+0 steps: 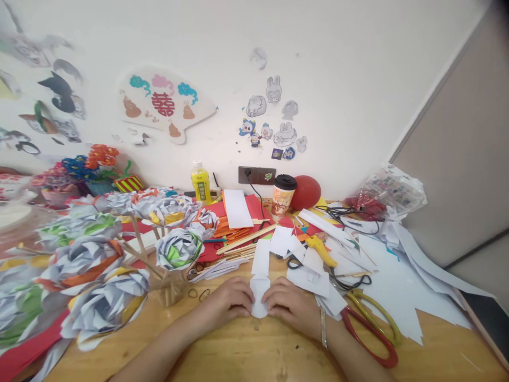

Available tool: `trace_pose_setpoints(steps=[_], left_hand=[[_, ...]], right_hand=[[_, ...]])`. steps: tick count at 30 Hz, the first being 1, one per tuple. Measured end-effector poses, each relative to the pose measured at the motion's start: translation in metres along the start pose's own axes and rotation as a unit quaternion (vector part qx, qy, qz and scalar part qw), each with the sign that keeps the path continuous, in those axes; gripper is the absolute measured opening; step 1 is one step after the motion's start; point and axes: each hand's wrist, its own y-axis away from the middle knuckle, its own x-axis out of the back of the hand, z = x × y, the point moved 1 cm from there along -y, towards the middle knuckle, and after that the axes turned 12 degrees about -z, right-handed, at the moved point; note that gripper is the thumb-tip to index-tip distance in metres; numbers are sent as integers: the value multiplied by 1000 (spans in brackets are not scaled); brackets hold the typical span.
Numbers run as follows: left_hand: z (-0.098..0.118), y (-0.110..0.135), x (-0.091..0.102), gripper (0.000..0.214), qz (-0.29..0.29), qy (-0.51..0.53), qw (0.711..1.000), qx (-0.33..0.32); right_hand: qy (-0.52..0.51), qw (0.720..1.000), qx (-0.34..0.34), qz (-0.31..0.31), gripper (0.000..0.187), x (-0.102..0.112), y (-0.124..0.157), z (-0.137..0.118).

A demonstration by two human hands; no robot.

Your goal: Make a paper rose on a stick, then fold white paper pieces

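Paper, a small white piece point(260, 303) with a rounded lower end, is in the lower centre of the frame between the two hands, just above the wooden surface point(254, 358) or resting on it; I cannot tell which. The left hand point(230, 297) has its fingers curled together, pinching the left edge of the piece; the right hand point(287, 300) does the same at the right edge, and a bracelet point(324, 328) circles that wrist. A white strip point(261, 255) lies at the upper end of the piece, pointing toward the middle of the frame.

Right of centre, loose white scraps point(308, 278) overlap beside a yellow glue gun point(320, 250). Scissor handles point(382, 312), one red and one olive, lie at the lower right, near the right forearm, with large white sheets point(379, 281) above them. Folded paper flowers point(93, 260) fill the left of the frame, one green-and-white bloom point(180, 249) nearest the hands. Wooden sticks point(248, 240) lie across the centre. Behind them stand a yellow bottle point(202, 185) and a lidded cup point(281, 202), the cup beside a red balloon point(308, 192).
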Motion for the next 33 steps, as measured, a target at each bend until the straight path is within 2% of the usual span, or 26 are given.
trace_pose_setpoints(steps=[4, 8, 15, 21, 33], left_hand=[[1, -2, 1, 15, 6, -27, 999, 23], [0, -4, -2, 13, 12, -42, 998, 44], [15, -12, -9, 10, 55, -82, 986, 134], [18, -15, -15, 11, 87, -98, 980, 149], [14, -17, -20, 11, 107, -101, 973, 178]], right_hand=[[-16, 999, -20, 25, 6, 0, 0, -1], [-9, 996, -71, 45, 6, -6, -3, 4], [-14, 986, -148, 81, 11, -10, -9, 2], [-13, 983, -160, 86, 11, -14, -9, 0], [-6, 984, -151, 90, 10, -15, -9, -1]])
